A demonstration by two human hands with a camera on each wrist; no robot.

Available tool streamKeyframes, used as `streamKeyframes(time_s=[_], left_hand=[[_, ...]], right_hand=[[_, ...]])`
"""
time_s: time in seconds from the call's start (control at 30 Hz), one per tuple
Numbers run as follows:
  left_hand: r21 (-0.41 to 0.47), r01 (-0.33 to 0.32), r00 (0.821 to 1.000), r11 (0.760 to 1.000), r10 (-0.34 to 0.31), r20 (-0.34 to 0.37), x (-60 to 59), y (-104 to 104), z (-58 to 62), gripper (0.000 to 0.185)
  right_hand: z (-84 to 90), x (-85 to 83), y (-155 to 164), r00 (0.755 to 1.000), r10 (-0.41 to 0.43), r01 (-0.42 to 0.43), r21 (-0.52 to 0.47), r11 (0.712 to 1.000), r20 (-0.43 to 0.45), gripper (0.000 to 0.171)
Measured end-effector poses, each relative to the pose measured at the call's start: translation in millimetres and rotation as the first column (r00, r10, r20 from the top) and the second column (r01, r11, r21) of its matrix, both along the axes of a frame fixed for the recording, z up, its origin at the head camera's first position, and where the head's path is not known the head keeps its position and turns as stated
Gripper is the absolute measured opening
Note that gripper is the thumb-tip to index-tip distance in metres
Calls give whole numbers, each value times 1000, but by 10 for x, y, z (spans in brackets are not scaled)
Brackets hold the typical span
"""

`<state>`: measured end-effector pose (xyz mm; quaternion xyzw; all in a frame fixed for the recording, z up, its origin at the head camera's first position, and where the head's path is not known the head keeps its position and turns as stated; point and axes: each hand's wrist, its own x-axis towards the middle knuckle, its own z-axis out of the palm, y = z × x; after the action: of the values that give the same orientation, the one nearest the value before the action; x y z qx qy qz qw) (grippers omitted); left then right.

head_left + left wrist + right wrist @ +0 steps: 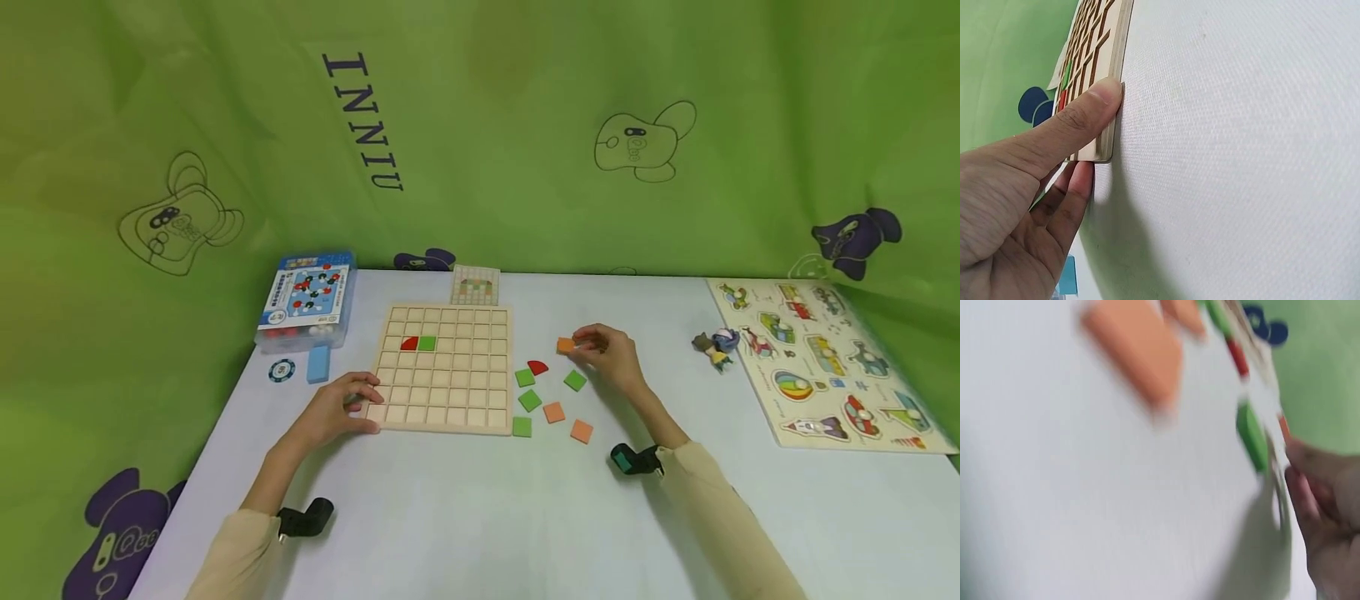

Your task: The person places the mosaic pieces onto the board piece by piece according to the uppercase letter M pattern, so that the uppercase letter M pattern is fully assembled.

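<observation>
A wooden grid board (pixel 457 400) lies on the table with a red quarter-circle tile (pixel 409 343) and a green square tile (pixel 427 343) side by side in its upper left cells. My left hand (pixel 341 408) grips the board's near left corner. In the left wrist view the thumb (pixel 1085 115) lies along the front edge and the fingers are at the side. Right of the board, my right hand (pixel 606 357) pinches an orange square tile (pixel 566 346) by its edge between thumb and fingertips; the same tile (pixel 1284 428) shows blurred in the right wrist view.
Between board and right hand lie several green tiles (pixel 530 401), two orange tiles (pixel 554 412) and a red quarter-circle (pixel 537 367). A pattern card (pixel 475 285) sits behind the board. A boxed set (pixel 306 300), blue block (pixel 318 364) and chip (pixel 282 371) stand left; figurines (pixel 716 346) and a picture puzzle (pixel 825 367) right.
</observation>
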<state>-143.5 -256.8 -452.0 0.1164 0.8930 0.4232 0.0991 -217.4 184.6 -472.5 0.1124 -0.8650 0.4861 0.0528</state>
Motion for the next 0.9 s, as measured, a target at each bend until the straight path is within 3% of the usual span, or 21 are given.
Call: streamKeyframes(time_s=[0.13, 0.3, 0.5, 0.63, 0.9], left_hand=[[-4, 1, 1000, 1000, -1, 0, 21, -14, -13, 31], [2, 5, 1000, 1000, -5, -16, 17, -23, -9, 30], [22, 14, 1000, 1000, -13, -18, 2, -21, -20, 30], [15, 11, 1000, 1000, -11, -17, -1, -17, -24, 30], [-8, 19, 999, 1000, -19, -27, -4, -25, -29, 30]], right_hand=[[51, 41, -292, 994, -104, 106, -102, 989, 25, 24], [71, -8, -740, 988, -130, 143, -175, 974, 84, 23], [6, -68, -1276, 996, -57, 73, -223, 972, 75, 25], [2, -91, -1551, 999, 8, -1, -204, 979, 34, 24], [36, -142, -1811, 996, 91, -89, -136, 987, 9, 24]])
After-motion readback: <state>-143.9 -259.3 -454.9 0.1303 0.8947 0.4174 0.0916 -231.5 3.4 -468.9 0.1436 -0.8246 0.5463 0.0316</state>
